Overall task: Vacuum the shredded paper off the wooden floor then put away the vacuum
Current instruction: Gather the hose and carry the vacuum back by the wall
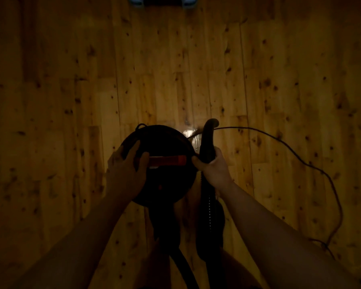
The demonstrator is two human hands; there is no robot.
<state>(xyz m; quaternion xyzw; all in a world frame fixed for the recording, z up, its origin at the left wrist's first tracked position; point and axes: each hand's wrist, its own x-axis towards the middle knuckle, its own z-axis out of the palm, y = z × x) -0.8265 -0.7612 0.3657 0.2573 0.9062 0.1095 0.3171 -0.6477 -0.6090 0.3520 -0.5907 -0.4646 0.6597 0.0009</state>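
Observation:
A round black canister vacuum (165, 140) with a red handle bar (169, 160) across its top stands on the dim wooden floor (175, 69). My left hand (126, 170) lies on the left side of its lid, thumb by the red handle, fingers fairly straight. My right hand (212, 168) grips the black curved wand (207, 140) just right of the canister. The ribbed hose (209, 209) runs down from that hand toward me. No shredded paper shows on the floor in this dark view.
A thin black power cord (313, 163) loops from the wand area across the floor to the right and back toward me. A pale blue-grey object (163, 1) sits at the top edge. A bright glare spot (189, 133) lies beside the canister.

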